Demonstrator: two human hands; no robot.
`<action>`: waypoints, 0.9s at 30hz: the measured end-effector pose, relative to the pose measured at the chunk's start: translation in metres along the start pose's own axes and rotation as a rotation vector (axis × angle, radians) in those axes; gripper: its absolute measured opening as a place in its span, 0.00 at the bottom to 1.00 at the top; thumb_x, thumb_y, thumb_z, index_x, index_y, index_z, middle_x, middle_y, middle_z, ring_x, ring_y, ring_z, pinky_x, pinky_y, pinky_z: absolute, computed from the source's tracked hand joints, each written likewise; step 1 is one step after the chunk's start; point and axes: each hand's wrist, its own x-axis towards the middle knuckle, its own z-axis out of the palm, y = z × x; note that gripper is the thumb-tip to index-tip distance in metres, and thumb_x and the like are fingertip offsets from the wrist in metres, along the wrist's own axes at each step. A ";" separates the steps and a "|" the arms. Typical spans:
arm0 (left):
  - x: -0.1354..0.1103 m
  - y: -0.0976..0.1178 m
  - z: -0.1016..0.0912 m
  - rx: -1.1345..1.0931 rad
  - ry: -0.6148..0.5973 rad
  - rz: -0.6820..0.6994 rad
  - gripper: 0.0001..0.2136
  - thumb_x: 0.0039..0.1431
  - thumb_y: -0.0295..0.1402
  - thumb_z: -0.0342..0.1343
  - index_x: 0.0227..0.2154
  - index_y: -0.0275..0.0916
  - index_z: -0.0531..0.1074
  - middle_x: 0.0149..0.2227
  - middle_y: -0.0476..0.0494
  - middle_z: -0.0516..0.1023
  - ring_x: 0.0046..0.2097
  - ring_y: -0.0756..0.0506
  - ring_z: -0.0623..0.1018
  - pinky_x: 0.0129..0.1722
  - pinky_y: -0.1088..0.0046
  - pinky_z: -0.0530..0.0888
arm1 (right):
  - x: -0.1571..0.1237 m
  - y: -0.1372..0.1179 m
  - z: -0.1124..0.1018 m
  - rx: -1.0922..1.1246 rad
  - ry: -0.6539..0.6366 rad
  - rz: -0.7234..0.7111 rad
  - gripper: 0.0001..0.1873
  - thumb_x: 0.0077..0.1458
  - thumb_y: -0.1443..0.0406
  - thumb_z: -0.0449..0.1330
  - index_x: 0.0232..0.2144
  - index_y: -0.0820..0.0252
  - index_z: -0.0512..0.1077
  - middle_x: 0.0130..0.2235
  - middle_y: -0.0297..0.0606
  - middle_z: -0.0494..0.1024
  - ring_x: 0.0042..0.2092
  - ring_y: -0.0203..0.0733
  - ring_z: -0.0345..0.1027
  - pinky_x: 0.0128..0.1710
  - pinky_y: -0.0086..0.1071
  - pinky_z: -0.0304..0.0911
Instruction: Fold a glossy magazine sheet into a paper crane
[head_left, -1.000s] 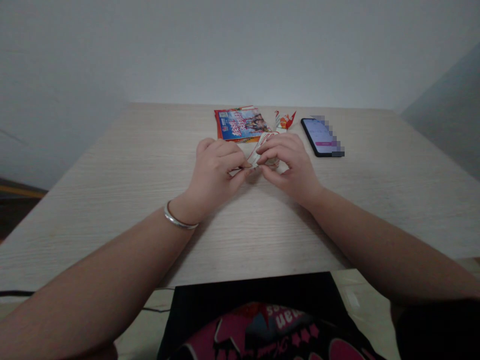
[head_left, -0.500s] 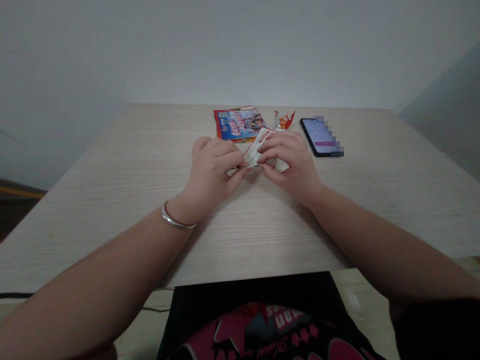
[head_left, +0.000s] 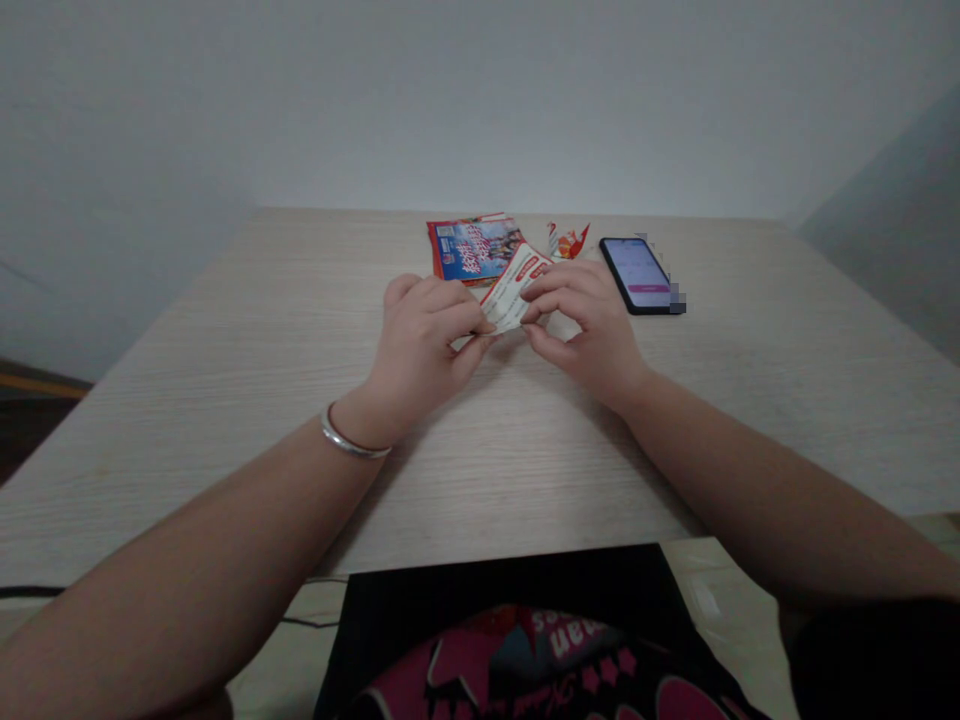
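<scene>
Between my two hands is a piece of printed paper [head_left: 513,288], white with red labels and a red edge, held at a slant just above the table. My left hand [head_left: 431,335] pinches its lower left corner between thumb and fingers. On the other side, my right hand [head_left: 589,325] has its thumb and fingertips closed on the paper's right edge, covering part of it. Right behind the paper lie blue and red printed leaflets [head_left: 476,252], partly overlapped by it. A folded red and white paper piece [head_left: 571,241] sits beyond my right hand.
A phone [head_left: 637,275] with a lit screen lies to the right of my right hand. The pale wood-grain table [head_left: 480,480] meets a wall [head_left: 480,100] at its far edge. Dark cables [head_left: 315,622] hang below the near edge at left.
The paper has tilted flatter toward my view, so more of its printed face and red labels show. Both hands stay nearly in place, still on the paper.
</scene>
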 end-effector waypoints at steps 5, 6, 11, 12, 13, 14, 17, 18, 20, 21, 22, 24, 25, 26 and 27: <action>0.001 -0.001 0.000 -0.052 0.014 -0.004 0.14 0.68 0.41 0.54 0.27 0.44 0.68 0.31 0.47 0.78 0.38 0.42 0.75 0.43 0.59 0.64 | -0.001 0.000 -0.001 -0.018 -0.061 0.074 0.06 0.53 0.68 0.63 0.32 0.50 0.74 0.44 0.34 0.83 0.50 0.49 0.75 0.60 0.51 0.62; 0.001 -0.001 0.000 -0.055 0.014 -0.009 0.14 0.68 0.41 0.54 0.26 0.44 0.68 0.31 0.47 0.78 0.38 0.42 0.75 0.43 0.59 0.64 | -0.001 0.000 -0.001 -0.019 -0.064 0.084 0.06 0.53 0.68 0.63 0.32 0.50 0.74 0.45 0.34 0.83 0.51 0.50 0.75 0.60 0.52 0.62; 0.001 -0.001 0.000 -0.068 -0.002 -0.022 0.13 0.67 0.39 0.55 0.26 0.44 0.67 0.32 0.47 0.78 0.38 0.42 0.76 0.42 0.59 0.64 | -0.001 -0.001 -0.003 -0.012 -0.070 0.076 0.06 0.54 0.68 0.63 0.33 0.50 0.74 0.48 0.36 0.83 0.54 0.52 0.74 0.62 0.54 0.61; 0.001 -0.001 0.000 -0.073 -0.005 -0.027 0.12 0.66 0.38 0.55 0.26 0.43 0.67 0.32 0.47 0.77 0.38 0.42 0.76 0.42 0.59 0.64 | -0.002 0.000 -0.003 -0.007 -0.064 0.083 0.07 0.54 0.67 0.64 0.35 0.49 0.75 0.50 0.37 0.83 0.56 0.53 0.74 0.63 0.55 0.60; 0.001 -0.001 -0.001 -0.083 -0.008 -0.029 0.12 0.66 0.37 0.56 0.26 0.43 0.67 0.32 0.47 0.77 0.38 0.42 0.76 0.42 0.59 0.65 | -0.003 0.002 -0.004 0.003 -0.051 0.099 0.09 0.54 0.66 0.64 0.39 0.49 0.75 0.53 0.38 0.82 0.58 0.54 0.72 0.64 0.56 0.60; 0.001 -0.001 -0.001 -0.098 -0.006 -0.029 0.11 0.65 0.36 0.56 0.26 0.43 0.66 0.32 0.47 0.77 0.39 0.42 0.76 0.43 0.59 0.65 | -0.005 0.006 -0.004 0.020 -0.035 0.129 0.12 0.54 0.65 0.65 0.43 0.49 0.75 0.57 0.40 0.80 0.61 0.55 0.70 0.64 0.57 0.60; 0.001 -0.005 0.001 -0.167 0.031 -0.046 0.08 0.63 0.31 0.56 0.27 0.43 0.66 0.33 0.47 0.77 0.39 0.42 0.76 0.41 0.61 0.67 | -0.015 0.021 -0.002 0.157 0.055 0.303 0.24 0.57 0.58 0.66 0.55 0.50 0.70 0.63 0.45 0.74 0.63 0.54 0.69 0.60 0.53 0.67; 0.001 -0.006 0.002 -0.188 0.051 -0.056 0.08 0.62 0.30 0.56 0.28 0.42 0.66 0.33 0.47 0.76 0.39 0.43 0.76 0.40 0.62 0.68 | -0.017 0.026 0.000 0.224 0.076 0.399 0.24 0.59 0.56 0.65 0.57 0.50 0.69 0.62 0.45 0.74 0.60 0.51 0.71 0.56 0.50 0.70; 0.002 -0.009 0.005 -0.213 0.093 -0.060 0.07 0.62 0.29 0.56 0.29 0.42 0.65 0.33 0.47 0.75 0.39 0.43 0.75 0.39 0.63 0.69 | -0.020 0.031 0.002 0.356 0.082 0.584 0.24 0.61 0.51 0.64 0.55 0.51 0.69 0.58 0.43 0.78 0.54 0.47 0.75 0.52 0.46 0.73; 0.002 -0.010 0.006 -0.221 0.120 -0.041 0.07 0.63 0.29 0.56 0.29 0.42 0.65 0.33 0.47 0.75 0.39 0.44 0.75 0.38 0.64 0.69 | -0.020 0.031 0.003 0.422 0.074 0.668 0.23 0.60 0.50 0.65 0.53 0.51 0.71 0.54 0.41 0.80 0.52 0.45 0.76 0.50 0.44 0.74; 0.002 -0.011 0.006 -0.224 0.140 -0.015 0.07 0.63 0.29 0.56 0.30 0.42 0.66 0.33 0.46 0.75 0.38 0.44 0.75 0.37 0.64 0.70 | -0.019 0.029 0.003 0.497 0.050 0.743 0.21 0.59 0.49 0.66 0.48 0.52 0.72 0.49 0.39 0.82 0.49 0.44 0.77 0.49 0.42 0.75; 0.001 -0.011 0.007 -0.229 0.187 0.034 0.06 0.64 0.28 0.56 0.31 0.41 0.67 0.33 0.47 0.75 0.38 0.45 0.74 0.37 0.64 0.70 | -0.015 0.022 0.002 0.623 0.004 0.844 0.16 0.56 0.51 0.69 0.38 0.54 0.74 0.41 0.36 0.83 0.44 0.42 0.78 0.48 0.40 0.75; 0.001 -0.011 0.007 -0.221 0.188 0.035 0.04 0.64 0.27 0.56 0.33 0.41 0.68 0.34 0.47 0.76 0.39 0.45 0.75 0.38 0.64 0.71 | -0.012 0.017 0.001 0.668 -0.018 0.865 0.15 0.54 0.52 0.70 0.34 0.54 0.74 0.39 0.35 0.83 0.42 0.41 0.78 0.48 0.39 0.75; 0.001 -0.010 0.006 -0.213 0.205 0.032 0.03 0.64 0.27 0.56 0.34 0.40 0.69 0.35 0.47 0.77 0.38 0.46 0.75 0.38 0.64 0.71 | -0.010 0.013 0.000 0.711 -0.019 0.877 0.15 0.53 0.52 0.71 0.33 0.55 0.75 0.37 0.34 0.83 0.41 0.40 0.78 0.47 0.39 0.75; 0.001 -0.010 0.006 -0.194 0.200 0.019 0.01 0.65 0.27 0.57 0.37 0.40 0.71 0.36 0.47 0.78 0.39 0.46 0.75 0.39 0.64 0.72 | -0.009 0.010 -0.001 0.748 -0.008 0.893 0.15 0.53 0.52 0.71 0.32 0.54 0.74 0.36 0.34 0.83 0.40 0.40 0.78 0.46 0.38 0.76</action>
